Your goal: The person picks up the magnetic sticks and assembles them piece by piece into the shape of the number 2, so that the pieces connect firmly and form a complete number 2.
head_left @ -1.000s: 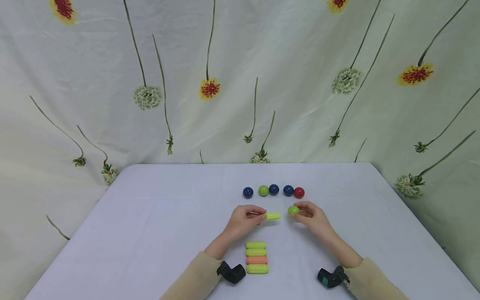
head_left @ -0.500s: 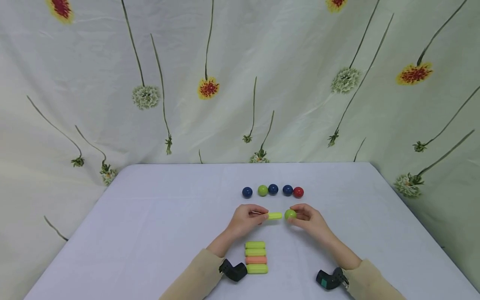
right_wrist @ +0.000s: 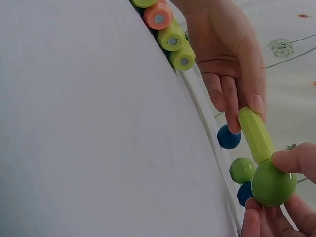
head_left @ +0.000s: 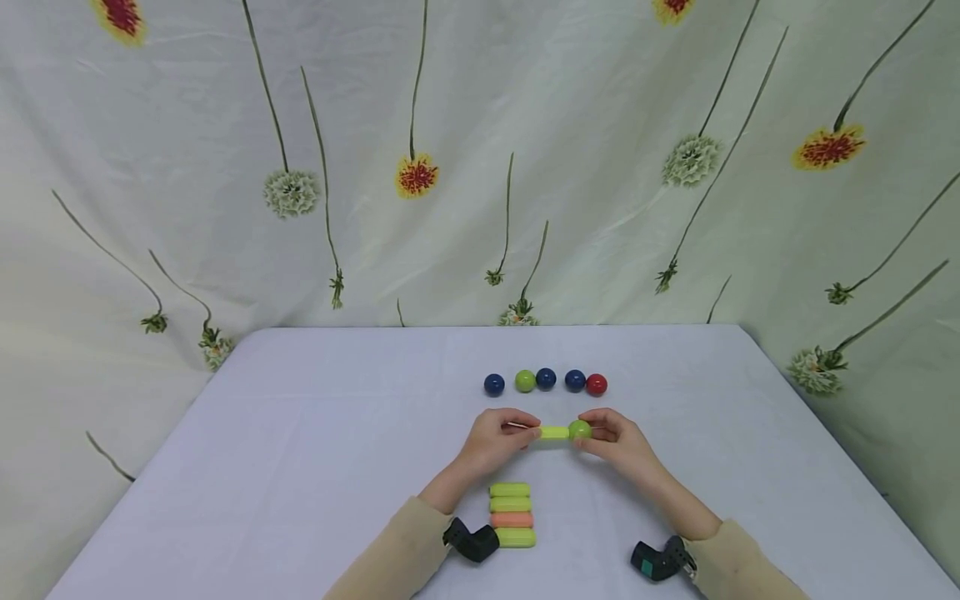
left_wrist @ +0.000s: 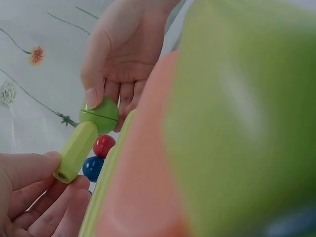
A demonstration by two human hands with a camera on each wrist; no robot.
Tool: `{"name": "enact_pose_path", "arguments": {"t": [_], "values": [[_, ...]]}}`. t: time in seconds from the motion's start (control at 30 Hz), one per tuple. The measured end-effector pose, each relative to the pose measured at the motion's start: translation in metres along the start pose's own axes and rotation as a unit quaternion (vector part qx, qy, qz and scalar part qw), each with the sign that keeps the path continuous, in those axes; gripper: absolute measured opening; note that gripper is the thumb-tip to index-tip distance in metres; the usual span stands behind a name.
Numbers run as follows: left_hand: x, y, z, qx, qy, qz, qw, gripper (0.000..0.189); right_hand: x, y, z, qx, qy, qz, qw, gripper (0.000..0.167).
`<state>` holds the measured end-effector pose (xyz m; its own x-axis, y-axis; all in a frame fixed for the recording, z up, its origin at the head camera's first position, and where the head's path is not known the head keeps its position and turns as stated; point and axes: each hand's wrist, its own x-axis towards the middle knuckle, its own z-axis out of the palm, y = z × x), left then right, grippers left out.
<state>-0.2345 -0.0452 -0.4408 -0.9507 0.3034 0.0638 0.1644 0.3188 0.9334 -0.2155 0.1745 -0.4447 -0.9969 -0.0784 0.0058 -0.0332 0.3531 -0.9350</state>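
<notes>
My left hand (head_left: 495,440) pinches one end of a yellow-green ribbed rod (head_left: 554,433) between thumb and fingers. A green ball (head_left: 579,429) sits in the fingertips of my right hand (head_left: 617,437). Rod and ball meet end to end over the table's middle, the rod lying level. In the left wrist view the rod (left_wrist: 78,150) shows a round dark spot in its near end, and a seam line runs round the ball (left_wrist: 101,116). The right wrist view has the rod's far end against the ball (right_wrist: 273,183).
Behind the hands is a row of balls: a blue ball (head_left: 494,384), a green ball (head_left: 525,381), two more blue ones and a red ball (head_left: 596,384). Nearer me, several yellow-green rods (head_left: 511,504) and an orange rod (head_left: 512,520) lie stacked side by side on the white table (head_left: 300,467).
My right hand has brought the green ball left and slightly nearer me, onto the rod's end. My left hand has shifted a little right with the rod, closing the gap.
</notes>
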Motion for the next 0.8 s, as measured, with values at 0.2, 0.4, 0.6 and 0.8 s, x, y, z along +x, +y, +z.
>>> {"name": "enact_pose_path", "arguments": {"t": [0.2, 0.4, 0.6, 0.8], "values": [[0.0, -0.001, -0.002, -0.004, 0.0, -0.003, 1.0, 0.022, 0.001, 0.002, 0.0, -0.001, 0.007, -0.002, 1.0, 0.039], [0.0, -0.003, -0.013, -0.004, 0.008, -0.003, 1.0, 0.025, 0.002, 0.003, -0.002, -0.011, 0.016, -0.009, 0.9998, 0.039], [0.002, -0.002, -0.029, -0.027, 0.027, 0.0, 0.9993, 0.026, 0.0, 0.002, -0.005, -0.026, 0.032, -0.02, 0.9989, 0.038], [0.005, -0.003, -0.035, -0.057, 0.079, 0.022, 0.995, 0.026, 0.001, 0.006, -0.006, -0.039, 0.045, -0.032, 0.9977, 0.037]]}}
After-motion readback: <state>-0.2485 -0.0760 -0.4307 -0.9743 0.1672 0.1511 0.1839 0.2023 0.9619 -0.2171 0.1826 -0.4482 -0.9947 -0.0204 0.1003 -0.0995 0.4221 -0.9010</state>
